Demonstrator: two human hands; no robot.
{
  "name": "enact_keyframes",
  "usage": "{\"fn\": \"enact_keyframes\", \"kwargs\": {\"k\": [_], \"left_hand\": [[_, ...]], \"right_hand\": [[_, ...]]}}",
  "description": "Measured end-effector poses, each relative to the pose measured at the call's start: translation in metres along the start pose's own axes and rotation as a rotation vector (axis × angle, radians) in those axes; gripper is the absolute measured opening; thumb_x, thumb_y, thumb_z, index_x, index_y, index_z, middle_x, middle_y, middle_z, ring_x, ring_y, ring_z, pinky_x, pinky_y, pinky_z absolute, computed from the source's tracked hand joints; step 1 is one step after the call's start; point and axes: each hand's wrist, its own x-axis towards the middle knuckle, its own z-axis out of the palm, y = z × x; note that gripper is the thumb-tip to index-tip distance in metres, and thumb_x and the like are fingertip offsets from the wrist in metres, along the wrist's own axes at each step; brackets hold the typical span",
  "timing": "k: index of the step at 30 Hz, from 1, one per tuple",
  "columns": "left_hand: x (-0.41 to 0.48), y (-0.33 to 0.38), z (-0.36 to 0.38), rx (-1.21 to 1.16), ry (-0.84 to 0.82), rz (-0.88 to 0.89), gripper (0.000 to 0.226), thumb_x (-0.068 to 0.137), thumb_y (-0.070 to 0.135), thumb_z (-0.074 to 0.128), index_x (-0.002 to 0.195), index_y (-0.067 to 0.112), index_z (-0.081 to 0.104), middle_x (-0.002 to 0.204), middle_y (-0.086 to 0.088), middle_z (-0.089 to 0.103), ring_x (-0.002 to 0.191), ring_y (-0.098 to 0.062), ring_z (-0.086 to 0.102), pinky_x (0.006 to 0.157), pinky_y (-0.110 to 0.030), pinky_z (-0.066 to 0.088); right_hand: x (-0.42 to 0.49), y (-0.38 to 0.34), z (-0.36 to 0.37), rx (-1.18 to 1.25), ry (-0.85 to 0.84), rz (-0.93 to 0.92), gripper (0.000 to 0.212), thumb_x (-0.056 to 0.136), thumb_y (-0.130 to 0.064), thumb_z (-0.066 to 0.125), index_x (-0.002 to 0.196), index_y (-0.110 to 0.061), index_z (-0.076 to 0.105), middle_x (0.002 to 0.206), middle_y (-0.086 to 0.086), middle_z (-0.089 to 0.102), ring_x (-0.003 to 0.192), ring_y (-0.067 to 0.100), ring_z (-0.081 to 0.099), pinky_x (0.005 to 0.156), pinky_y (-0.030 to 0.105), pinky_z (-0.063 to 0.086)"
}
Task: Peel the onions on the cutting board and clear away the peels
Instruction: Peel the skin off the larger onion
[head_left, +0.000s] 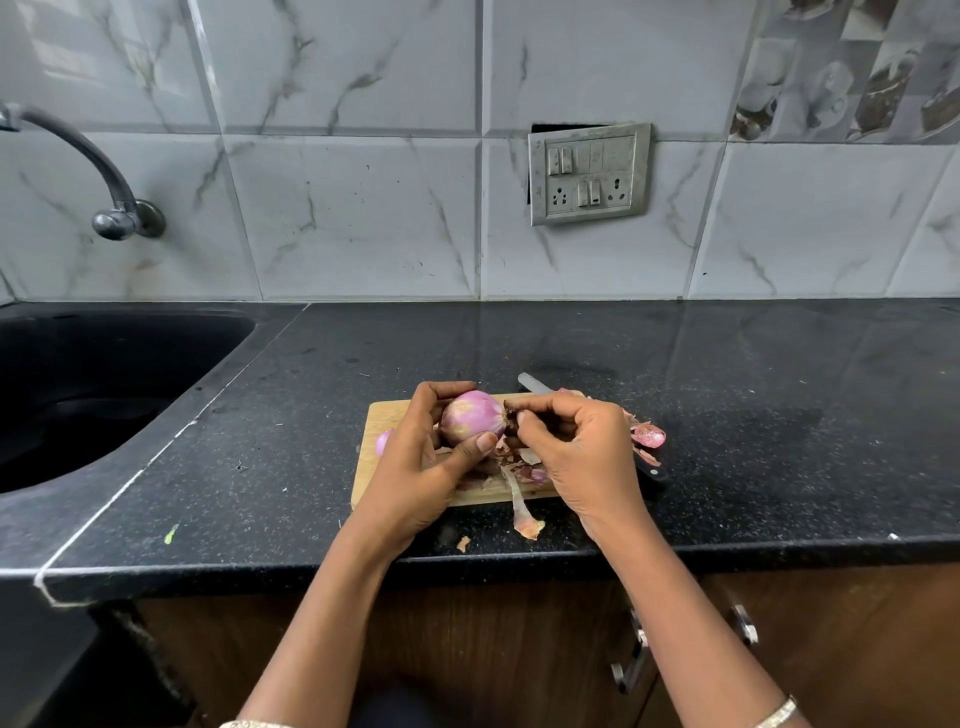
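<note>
Within left hand (421, 457), half-peeled onion (472, 418)

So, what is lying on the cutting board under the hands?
Loose onion peels lie on the cutting board, and something pink shows beside the left hand. The left hand and right hand cover the rest.

The onion (472, 415) is pink-purple and glossy, with most of its dry skin off. The left hand (426, 467) grips it just above the wooden board (387, 415), and the right hand (582, 457) pinches a dark flap of peel (511, 410) at its right end. A second onion (383, 441) peeks out on the board beside the left hand. Loose peels (519, 467) lie on the board under the hands — a long strip (524, 514) trails over its near edge, a scrap (463, 543) lies just past that, and a pink heap (647, 434) sits just right of the board.
</note>
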Motion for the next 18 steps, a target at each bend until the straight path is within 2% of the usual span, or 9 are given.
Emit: {"fn": "enact_keyframes", "kwargs": {"k": [2, 6, 9, 11, 13, 15, 18], "left_hand": [[-0.0001, 0.0003, 0.0008, -0.056, 0.004, -0.017, 0.043, 0.089, 0.004, 0.071, 0.127, 0.015, 0.053, 0.124, -0.015, 0.061, 0.107, -0.027, 0.068, 0.085, -0.033, 0.061], [-0.0005, 0.0025, 0.0005, -0.078, 0.017, -0.030, 0.040, 0.092, 0.004, 0.068, 0.127, 0.015, 0.052, 0.119, -0.012, 0.065, 0.097, -0.022, 0.069, 0.073, -0.025, 0.059], [-0.0004, 0.0036, 0.0003, -0.106, 0.010, -0.054, 0.039, 0.094, 0.004, 0.066, 0.129, 0.015, 0.053, 0.110, -0.005, 0.071, 0.092, -0.019, 0.071, 0.075, -0.026, 0.060], [-0.0004, 0.0039, 0.0000, -0.105, 0.007, -0.064, 0.038, 0.095, 0.004, 0.065, 0.129, 0.015, 0.053, 0.102, 0.002, 0.075, 0.089, -0.019, 0.073, 0.077, -0.029, 0.061], [-0.0008, 0.0044, -0.0001, -0.104, 0.005, -0.073, 0.036, 0.096, 0.006, 0.065, 0.129, 0.016, 0.054, 0.102, 0.003, 0.076, 0.088, -0.019, 0.074, 0.076, -0.028, 0.061], [-0.0016, 0.0054, 0.0006, -0.096, 0.008, -0.087, 0.035, 0.095, 0.009, 0.066, 0.128, 0.018, 0.056, 0.102, 0.001, 0.076, 0.088, -0.020, 0.074, 0.069, -0.024, 0.059], [-0.0022, 0.0056, 0.0008, -0.046, 0.007, -0.105, 0.033, 0.095, 0.016, 0.066, 0.127, 0.021, 0.057, 0.099, 0.003, 0.076, 0.086, -0.020, 0.075, 0.061, -0.023, 0.055]], "right_hand": [[0.0000, -0.0014, -0.0002, 0.010, -0.008, 0.010, 0.025, 0.086, 0.002, 0.065, 0.094, -0.015, 0.081, 0.085, -0.004, 0.078, 0.079, 0.017, 0.075, 0.073, 0.037, 0.063], [-0.0005, -0.0036, -0.0013, 0.018, -0.037, 0.007, 0.018, 0.086, -0.004, 0.073, 0.098, -0.016, 0.080, 0.091, -0.008, 0.078, 0.083, 0.012, 0.074, 0.070, 0.034, 0.063], [-0.0010, -0.0043, -0.0011, 0.012, -0.063, 0.012, 0.013, 0.086, -0.013, 0.078, 0.097, -0.019, 0.080, 0.091, -0.012, 0.077, 0.083, 0.012, 0.074, 0.065, 0.034, 0.061], [-0.0006, -0.0040, -0.0015, 0.017, -0.054, -0.002, 0.012, 0.085, -0.012, 0.079, 0.096, -0.017, 0.081, 0.090, -0.013, 0.078, 0.085, 0.009, 0.074, 0.072, 0.035, 0.062], [0.0003, -0.0032, -0.0025, 0.010, -0.058, -0.037, 0.011, 0.085, -0.010, 0.079, 0.095, -0.014, 0.082, 0.091, -0.011, 0.079, 0.091, 0.006, 0.073, 0.088, 0.033, 0.058], [0.0003, -0.0029, -0.0033, 0.000, -0.062, -0.060, 0.011, 0.085, -0.009, 0.078, 0.094, -0.014, 0.082, 0.092, -0.010, 0.079, 0.093, 0.004, 0.073, 0.094, 0.025, 0.051], [-0.0010, -0.0052, -0.0032, -0.010, -0.038, -0.081, 0.013, 0.083, 0.000, 0.078, 0.090, -0.011, 0.081, 0.084, -0.013, 0.077, 0.085, -0.002, 0.072, 0.079, 0.009, 0.049]]}}
